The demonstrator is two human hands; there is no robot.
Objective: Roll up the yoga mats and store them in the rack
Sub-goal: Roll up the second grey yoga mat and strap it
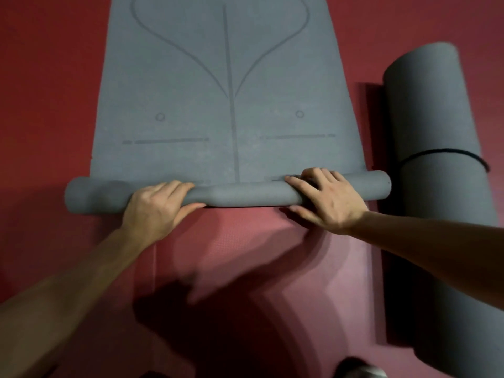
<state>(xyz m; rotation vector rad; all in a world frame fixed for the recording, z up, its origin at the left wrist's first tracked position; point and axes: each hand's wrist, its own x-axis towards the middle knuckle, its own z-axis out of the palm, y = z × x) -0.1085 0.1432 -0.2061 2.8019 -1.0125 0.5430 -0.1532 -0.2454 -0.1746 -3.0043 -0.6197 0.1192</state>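
- a person knelt over a grey yoga mat (226, 105) spread on the red floor (49, 105), with only its near end wound into a thin roll (245, 193).
- the roll lay crosswise to the person, its long axis running left to right, while the flat remainder of the mat stretched straight away beyond the roll, toward the top of the view.
- the left hand (155, 208) was cupped over the roll left of its middle, fingers curled over the top and thumb tucked under the near side, grasping it.
- the right hand (324, 197) lay flatter on the roll right of its middle, fingers spread over the top and thumb on the floor side; it pressed more than clenched.
- both hands sat about equally near the roll, the right one closer to its end, and a long stretch of roll beyond the left hand went unheld.
- the roll looked uneven, fatter at its left end than in the middle, so the next push away from the body seemed likely to need even pressure to keep the edges square.
- a second grey mat (441, 159), already rolled and bound with a black band (447, 154), lay just right of the roll, its axis pointing away from the person, at right angles to the roll.
- a pink mat (259, 255) lay flat on the near side of the roll, under the forearms.
- no rack was in view; judged from this, the task was at an early stage.
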